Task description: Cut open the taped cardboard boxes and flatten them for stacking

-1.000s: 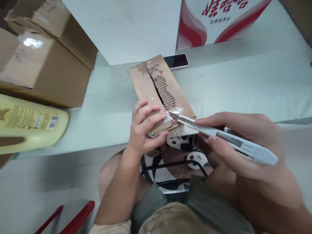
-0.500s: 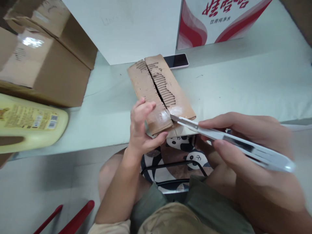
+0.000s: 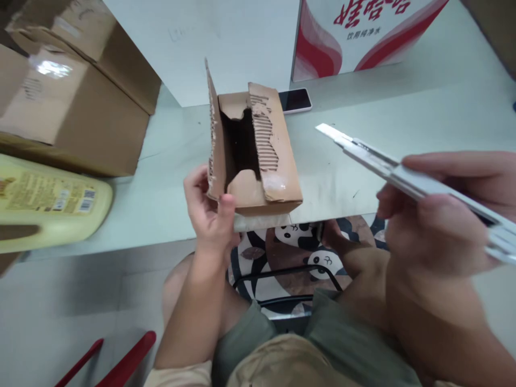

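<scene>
A small brown cardboard box (image 3: pixel 282 156) sits near the table's front edge. Its left flap stands upright and its right flap lies partly over the opening, with torn ribbed paper along it. The inside is dark, so I cannot make out any contents. My left hand (image 3: pixel 212 209) grips the box at its near left corner, the thumb by the raised flap and the fingers behind it. In my right hand (image 3: pixel 447 215) is a white utility knife (image 3: pixel 403 174), its blade out and pointing up and left, to the right of the box and apart from it.
A phone (image 3: pixel 297 100) lies behind the box, before a white carton (image 3: pixel 226 48) and a red-and-white water carton (image 3: pixel 363 37). Brown cartons (image 3: pixel 108 102) and a yellow jug (image 3: pixel 60 204) stand left. Below the table edge is a panda-patterned mat (image 3: pixel 262 258).
The knife has pulled away from the box's seam, moving right and up. The left flap has swung up, opening the box, and my left hand has shifted left along with it.
</scene>
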Available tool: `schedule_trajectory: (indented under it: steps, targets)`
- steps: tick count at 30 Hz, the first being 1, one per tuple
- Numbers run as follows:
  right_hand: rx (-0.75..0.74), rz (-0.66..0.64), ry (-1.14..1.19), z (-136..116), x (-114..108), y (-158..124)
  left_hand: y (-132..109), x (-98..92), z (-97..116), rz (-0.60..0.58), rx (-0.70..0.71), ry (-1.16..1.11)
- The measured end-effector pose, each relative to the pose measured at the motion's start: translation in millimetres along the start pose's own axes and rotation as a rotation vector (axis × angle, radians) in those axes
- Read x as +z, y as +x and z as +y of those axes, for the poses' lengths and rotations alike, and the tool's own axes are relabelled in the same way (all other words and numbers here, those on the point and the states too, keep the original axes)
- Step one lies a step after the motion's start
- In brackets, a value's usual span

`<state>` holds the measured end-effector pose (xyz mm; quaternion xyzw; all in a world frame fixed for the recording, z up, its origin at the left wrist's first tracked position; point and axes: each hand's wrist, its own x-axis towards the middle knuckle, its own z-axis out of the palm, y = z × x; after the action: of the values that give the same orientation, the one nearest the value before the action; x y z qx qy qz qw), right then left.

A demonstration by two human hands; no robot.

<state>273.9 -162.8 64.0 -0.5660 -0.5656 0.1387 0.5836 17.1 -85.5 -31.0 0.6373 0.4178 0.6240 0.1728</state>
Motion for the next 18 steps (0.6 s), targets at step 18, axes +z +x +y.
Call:
schedule_trajectory:
  steps: [18]
  targets:
    - [0.396,-0.570,-0.850,103.5,30.0,17.7,4.0,-7.4,-11.6,0.064,-0.196,-0.095]
